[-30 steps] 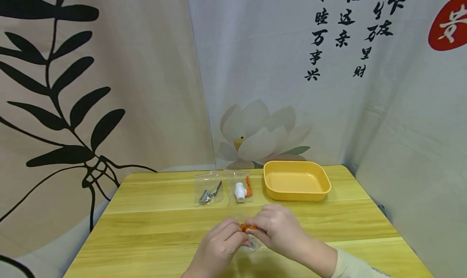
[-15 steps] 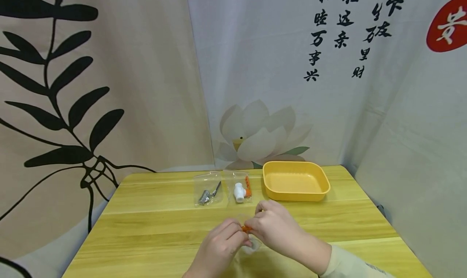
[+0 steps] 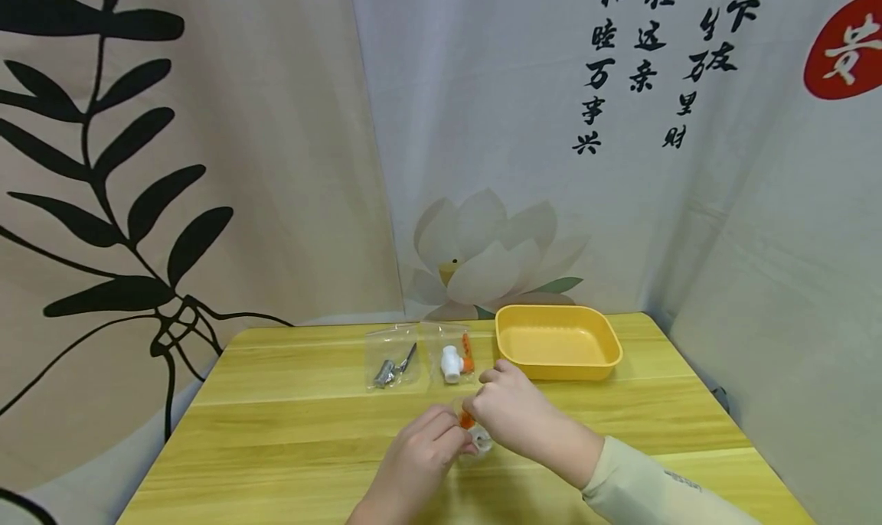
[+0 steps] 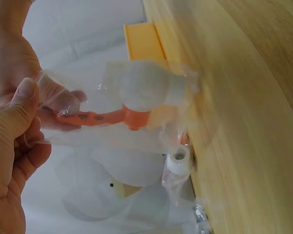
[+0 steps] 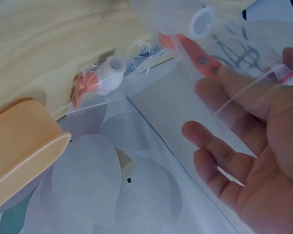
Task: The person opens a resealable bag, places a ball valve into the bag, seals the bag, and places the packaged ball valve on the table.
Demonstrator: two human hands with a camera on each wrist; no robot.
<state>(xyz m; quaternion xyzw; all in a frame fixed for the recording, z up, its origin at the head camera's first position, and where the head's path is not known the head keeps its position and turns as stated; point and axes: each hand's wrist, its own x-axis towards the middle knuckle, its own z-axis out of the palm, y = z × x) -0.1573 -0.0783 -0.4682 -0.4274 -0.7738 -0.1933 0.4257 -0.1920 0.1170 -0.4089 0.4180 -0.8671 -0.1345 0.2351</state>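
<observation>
A clear zip bag (image 4: 107, 136) hangs between my hands above the table, with a white plastic valve (image 4: 149, 85) inside it. The valve's orange handle (image 5: 198, 56) points up toward the bag's mouth. My left hand (image 3: 420, 452) pinches the bag's edge near the zip. My right hand (image 3: 524, 414) has its thumb and forefinger at the bag's mouth, pinching the end of the orange handle. In the right wrist view its other fingers are loosely bent, away from the bag.
At the back of the wooden table (image 3: 289, 433) lies a bag with metal parts (image 3: 393, 368). Beside it is another bagged white valve with an orange handle (image 3: 455, 363). A yellow tray (image 3: 613, 364) stands to their right. A printed curtain (image 3: 310, 165) hangs behind the table.
My right hand has moved up and away, drawing the orange handle's end upward. The white valve now shows more plainly between the hands. My left hand has hardly moved.
</observation>
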